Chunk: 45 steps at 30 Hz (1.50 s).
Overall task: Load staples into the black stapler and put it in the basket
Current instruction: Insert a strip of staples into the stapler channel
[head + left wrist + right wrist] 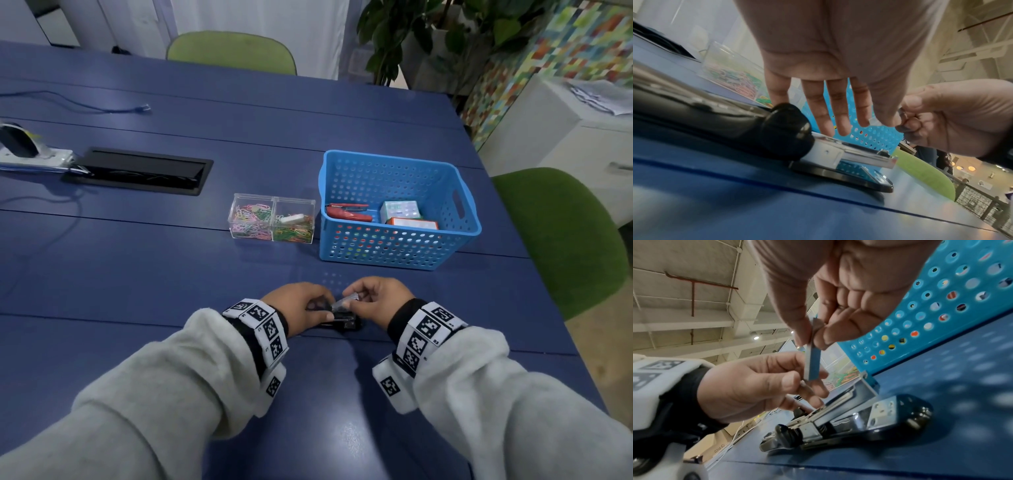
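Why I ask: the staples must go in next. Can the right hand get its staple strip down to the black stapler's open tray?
Probably yes: the right hand pinches the staple strip just above the black stapler, which lies open; only the left hand, also touching the strip, is close.

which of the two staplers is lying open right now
The black stapler, on the table under the hands, its top swung back and metal channel bare. The red stapler lies in the blue basket, and looks closed.

No readable text, only coded wrist markers (265, 320).
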### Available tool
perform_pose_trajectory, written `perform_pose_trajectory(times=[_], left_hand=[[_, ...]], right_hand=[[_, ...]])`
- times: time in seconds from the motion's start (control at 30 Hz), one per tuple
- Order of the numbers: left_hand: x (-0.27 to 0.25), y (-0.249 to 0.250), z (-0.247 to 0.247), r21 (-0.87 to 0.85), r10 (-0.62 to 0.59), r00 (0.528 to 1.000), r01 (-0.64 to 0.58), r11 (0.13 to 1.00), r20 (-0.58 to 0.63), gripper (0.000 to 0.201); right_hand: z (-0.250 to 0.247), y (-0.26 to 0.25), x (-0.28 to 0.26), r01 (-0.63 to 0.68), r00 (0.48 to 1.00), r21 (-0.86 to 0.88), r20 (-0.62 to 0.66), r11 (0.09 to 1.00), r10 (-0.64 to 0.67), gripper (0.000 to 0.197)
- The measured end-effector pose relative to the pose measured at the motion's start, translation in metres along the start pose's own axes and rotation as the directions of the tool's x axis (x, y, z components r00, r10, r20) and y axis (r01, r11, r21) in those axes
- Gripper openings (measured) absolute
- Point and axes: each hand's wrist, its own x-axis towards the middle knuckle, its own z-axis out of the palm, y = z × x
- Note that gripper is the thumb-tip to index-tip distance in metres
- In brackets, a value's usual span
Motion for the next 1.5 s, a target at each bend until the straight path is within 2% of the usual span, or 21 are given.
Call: perform_pose_trajectory(times=[0.33,0.43,0.53,0.7,0.83,0.9,1.0,1.2,1.33,1.43,1.5], left_hand=[[0.000,0.003,-0.006,0.029,0.005,0.999,-0.004,1.000,-0.049,0.023],[-0.001,0.004,-0.005,0.025,0.006,0.999,-0.005,1.000,-0.040,0.024],[-0.001,0.000,-0.006,0.055,-0.015,1.000,0.015,0.998,0.003,0.033],[-0.004,-0.022,-0.011,0.213,-0.117,0.992,0.105,0.971,0.047,0.052],[-0.008,-0.033,-0.012,0.251,-0.166,0.984,0.145,0.957,0.065,0.051],[-0.010,-0.036,-0.012,0.256,-0.172,0.983,0.151,0.955,0.062,0.049],[-0.012,-0.040,-0.011,0.253,-0.177,0.983,0.157,0.955,0.056,0.050],[-0.021,-0.047,-0.013,0.231,-0.176,0.984,0.166,0.959,0.025,0.051],[-0.027,-0.054,-0.017,0.231,-0.190,0.982,0.186,0.955,-0.005,0.054],[-0.029,-0.056,-0.018,0.224,-0.188,0.982,0.185,0.957,-0.012,0.053],[-0.030,-0.057,-0.017,0.219,-0.185,0.983,0.183,0.958,-0.012,0.053]], right_hand=[[0.004,-0.004,0.001,-0.018,0.998,0.178,0.056,0.984,0.008,0.030],[0.006,-0.003,0.001,-0.003,0.999,0.187,0.032,0.982,-0.003,0.030],[0.003,-0.003,-0.001,0.019,1.000,0.151,-0.008,0.988,-0.018,0.028],[-0.008,-0.002,-0.001,0.022,1.000,0.092,-0.018,0.996,-0.020,0.027],[-0.007,-0.010,-0.003,0.054,0.998,-0.185,0.019,0.981,-0.052,0.013],[-0.004,-0.013,-0.004,0.125,0.992,-0.344,0.053,0.931,-0.113,0.015],[-0.001,-0.021,-0.005,0.228,0.971,-0.581,0.200,0.781,-0.135,0.027],[0.013,-0.028,-0.004,0.284,0.941,-0.723,0.338,0.630,-0.036,0.031],[0.023,-0.031,-0.001,0.292,0.934,-0.788,0.356,0.541,0.014,0.030],[0.027,-0.033,0.002,0.326,0.931,-0.849,0.364,0.416,0.014,0.029],[0.029,-0.032,0.004,0.336,0.930,-0.862,0.367,0.380,0.009,0.029]])
